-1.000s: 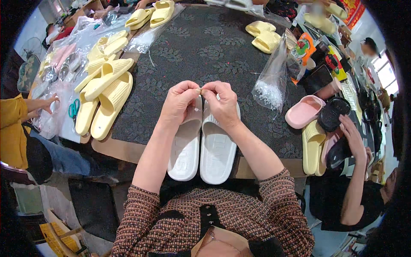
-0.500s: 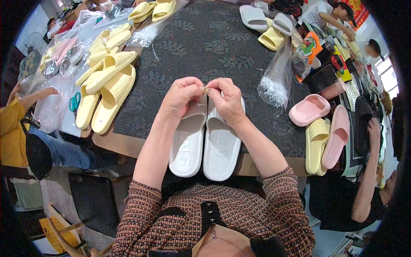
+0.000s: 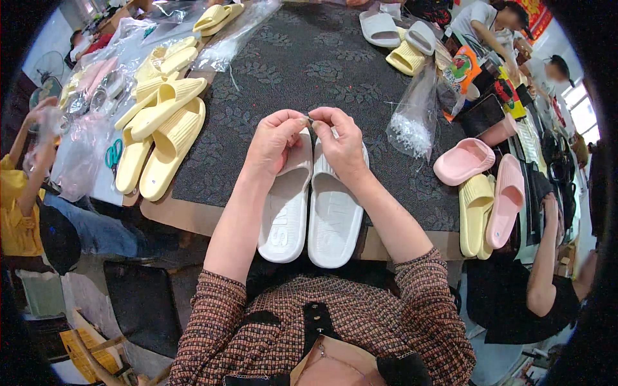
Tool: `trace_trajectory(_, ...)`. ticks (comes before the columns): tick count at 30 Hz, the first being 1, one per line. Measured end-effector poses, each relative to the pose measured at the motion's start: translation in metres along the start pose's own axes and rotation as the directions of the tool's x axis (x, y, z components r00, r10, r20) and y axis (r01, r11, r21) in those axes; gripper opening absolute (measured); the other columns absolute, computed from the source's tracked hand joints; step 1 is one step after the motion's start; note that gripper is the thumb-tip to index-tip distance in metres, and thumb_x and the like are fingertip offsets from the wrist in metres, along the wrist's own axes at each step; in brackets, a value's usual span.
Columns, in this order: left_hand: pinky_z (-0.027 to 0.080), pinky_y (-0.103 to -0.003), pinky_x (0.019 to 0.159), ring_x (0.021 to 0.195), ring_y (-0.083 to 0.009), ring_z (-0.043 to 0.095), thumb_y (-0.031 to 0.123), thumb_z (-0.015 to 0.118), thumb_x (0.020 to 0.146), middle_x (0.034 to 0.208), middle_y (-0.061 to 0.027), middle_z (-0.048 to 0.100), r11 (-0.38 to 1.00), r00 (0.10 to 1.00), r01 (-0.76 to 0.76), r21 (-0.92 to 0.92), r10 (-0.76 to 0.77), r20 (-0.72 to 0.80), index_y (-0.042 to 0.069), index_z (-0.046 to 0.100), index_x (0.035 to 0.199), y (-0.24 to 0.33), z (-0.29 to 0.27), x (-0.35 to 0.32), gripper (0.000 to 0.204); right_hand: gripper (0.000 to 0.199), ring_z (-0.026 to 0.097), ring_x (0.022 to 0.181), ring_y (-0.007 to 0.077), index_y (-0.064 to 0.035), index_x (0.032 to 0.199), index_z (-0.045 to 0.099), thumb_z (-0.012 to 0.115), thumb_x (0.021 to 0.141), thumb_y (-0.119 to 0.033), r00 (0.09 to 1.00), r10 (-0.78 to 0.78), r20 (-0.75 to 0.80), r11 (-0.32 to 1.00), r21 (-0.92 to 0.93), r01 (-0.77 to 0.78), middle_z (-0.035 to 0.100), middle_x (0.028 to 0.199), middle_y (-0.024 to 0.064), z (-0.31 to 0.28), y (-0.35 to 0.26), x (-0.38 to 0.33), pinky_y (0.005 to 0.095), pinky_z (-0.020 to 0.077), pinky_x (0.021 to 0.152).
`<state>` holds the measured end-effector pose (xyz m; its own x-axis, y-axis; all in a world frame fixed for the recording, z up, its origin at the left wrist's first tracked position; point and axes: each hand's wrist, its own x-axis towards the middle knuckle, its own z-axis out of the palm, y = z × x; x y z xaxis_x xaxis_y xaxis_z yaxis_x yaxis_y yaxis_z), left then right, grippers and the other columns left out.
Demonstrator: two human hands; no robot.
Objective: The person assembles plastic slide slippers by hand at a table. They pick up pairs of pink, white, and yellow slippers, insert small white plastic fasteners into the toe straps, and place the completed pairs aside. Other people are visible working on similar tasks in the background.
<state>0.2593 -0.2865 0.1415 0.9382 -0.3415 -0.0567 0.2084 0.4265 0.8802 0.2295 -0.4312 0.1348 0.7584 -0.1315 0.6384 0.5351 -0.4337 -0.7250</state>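
A pair of pale grey slippers lies side by side in front of me, the left slipper [image 3: 282, 219] and the right slipper [image 3: 335, 222], their heel ends reaching past the near table edge. Over their straps, my left hand [image 3: 275, 140] and my right hand [image 3: 342, 147] meet with thumbs and forefingers pinched together. What they hold is too small to make out; it is something thin and dark between the fingertips. The hands partly cover both straps.
Yellow slippers [image 3: 172, 151] and teal scissors [image 3: 113, 153] lie at the left. To the right are pink slippers [image 3: 505, 199], a yellow pair [image 3: 475, 215] and a clear bag of small white pieces [image 3: 412, 135]. Grey slippers [image 3: 380, 29] sit far right. Co-workers sit on both sides.
My pinching fingertips have risen slightly, away from the straps. On the left, a co-worker in yellow has lifted a clear plastic bag. The right co-worker's arm has shifted.
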Motion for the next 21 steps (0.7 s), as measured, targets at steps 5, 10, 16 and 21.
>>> trace_trajectory(5, 0.042, -0.021, 0.053, 0.054, -0.0034, 0.044, 0.006, 0.065, 0.081, 0.065, 0.0050, 0.054, 0.998, 1.000, -0.008, -0.066, 0.008, 0.005, 0.006, 0.065, 0.083, -0.001, -0.001, 0.001, 0.002, 0.006, 0.058, 0.073, 0.0201, -0.0050, 0.086, 0.063, 0.063, 0.080, -0.006, 0.999, 0.025, 0.029, 0.999, -0.028, -0.024, 0.061, 0.079, 0.0060, -0.002, -0.006, 0.000, 0.0330, 0.0412, 0.077)
trace_trajectory(10, 0.041, -0.021, 0.053, 0.053, -0.0030, 0.044, 0.006, 0.066, 0.081, 0.064, 0.0054, 0.054, 1.000, 1.000, -0.009, -0.030, 0.010, 0.029, 0.007, 0.065, 0.083, -0.003, -0.002, 0.001, 0.003, 0.003, 0.056, 0.073, 0.0204, -0.0050, 0.083, 0.063, 0.063, 0.080, -0.006, 1.000, 0.013, 0.007, 0.999, -0.035, -0.013, 0.060, 0.077, 0.0059, -0.001, -0.004, -0.002, 0.0333, 0.0406, 0.077)
trace_trajectory(16, 0.041, -0.022, 0.053, 0.054, -0.0037, 0.043, 0.008, 0.064, 0.082, 0.064, 0.0054, 0.052, 1.000, 1.000, 0.003, -0.014, -0.003, 0.027, 0.006, 0.064, 0.084, -0.001, 0.001, 0.002, 0.002, 0.006, 0.058, 0.080, 0.0225, -0.0052, 0.086, 0.064, 0.062, 0.080, -0.005, 0.999, 0.025, 0.021, 0.999, -0.028, -0.024, 0.063, 0.084, 0.0074, -0.005, -0.005, 0.001, 0.0344, 0.0410, 0.079)
trace_trajectory(21, 0.042, -0.023, 0.054, 0.053, -0.0052, 0.043, 0.010, 0.063, 0.085, 0.065, 0.0034, 0.052, 0.997, 0.996, -0.049, -0.058, 0.044, -0.073, 0.004, 0.064, 0.087, -0.001, 0.002, 0.003, 0.006, 0.014, 0.060, 0.091, 0.0267, -0.0045, 0.094, 0.064, 0.060, 0.080, -0.003, 0.985, -0.164, 0.048, 0.968, -0.186, 0.170, 0.064, 0.093, 0.0093, -0.020, -0.017, 0.013, 0.0369, 0.0424, 0.083)
